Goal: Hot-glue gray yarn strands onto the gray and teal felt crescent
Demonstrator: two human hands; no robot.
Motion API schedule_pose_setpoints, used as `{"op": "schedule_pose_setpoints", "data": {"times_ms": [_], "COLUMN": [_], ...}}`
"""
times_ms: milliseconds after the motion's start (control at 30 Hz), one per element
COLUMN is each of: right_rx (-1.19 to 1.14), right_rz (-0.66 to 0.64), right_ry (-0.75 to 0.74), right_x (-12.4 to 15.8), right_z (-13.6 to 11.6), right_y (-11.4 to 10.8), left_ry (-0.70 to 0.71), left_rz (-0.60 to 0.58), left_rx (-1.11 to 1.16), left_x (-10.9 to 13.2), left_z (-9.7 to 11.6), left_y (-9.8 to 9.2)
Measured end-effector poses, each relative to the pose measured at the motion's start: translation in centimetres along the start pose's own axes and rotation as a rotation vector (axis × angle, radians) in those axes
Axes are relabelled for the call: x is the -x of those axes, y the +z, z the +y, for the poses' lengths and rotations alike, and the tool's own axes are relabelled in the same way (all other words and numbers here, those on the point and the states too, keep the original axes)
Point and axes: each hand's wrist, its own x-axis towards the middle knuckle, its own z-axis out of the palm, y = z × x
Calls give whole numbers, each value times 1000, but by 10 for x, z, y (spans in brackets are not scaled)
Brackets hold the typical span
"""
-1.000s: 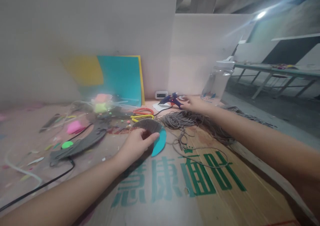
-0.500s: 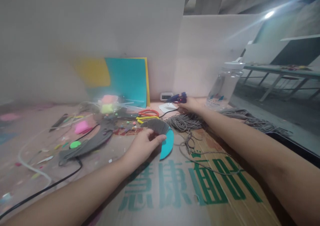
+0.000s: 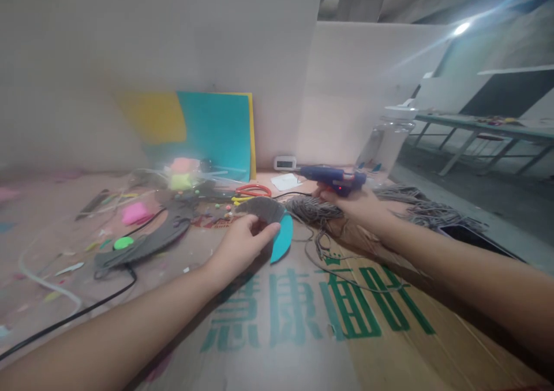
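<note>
Two soft-looking lumps, one pink (image 3: pixel 185 165) and one yellow-green (image 3: pixel 179 182), seemed to lie in crumpled clear plastic wrapping (image 3: pixel 162 175). The left hand (image 3: pixel 242 241), thumb closed down, gripped a curved blue piece (image 3: pixel 283 238) partly covered in grey strands (image 3: pixel 264 208). A thin black cable (image 3: pixel 292 194) could have snagged in tangled grey cord (image 3: pixel 315 209). The right hand (image 3: pixel 348 202) was wrapped round a dark-blue glue gun (image 3: pixel 329 176); its red light (image 3: pixel 340 188) suggested heat, so a careless swing might have burned the left hand. Beyond stood a clear white-lidded bottle (image 3: pixel 389 146), contents unclear.
</note>
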Motion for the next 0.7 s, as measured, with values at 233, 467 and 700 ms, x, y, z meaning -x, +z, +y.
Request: {"op": "schedule_pose_setpoints", "data": {"times_ms": [233, 467, 700], "right_rx": [126, 55, -17], "right_rz": [-24, -185, -189], "right_ry": [49, 21, 39], "right_x": [45, 53, 55], "right_z": [0, -8, -11], "right_y": [8, 7, 12], "left_ry": [7, 24, 39], "left_rz": [11, -25, -31], "left_rx": [-93, -132, -97], "left_x": [1, 4, 4], "left_z": [3, 9, 7], "left_y": [-2, -3, -4]}}
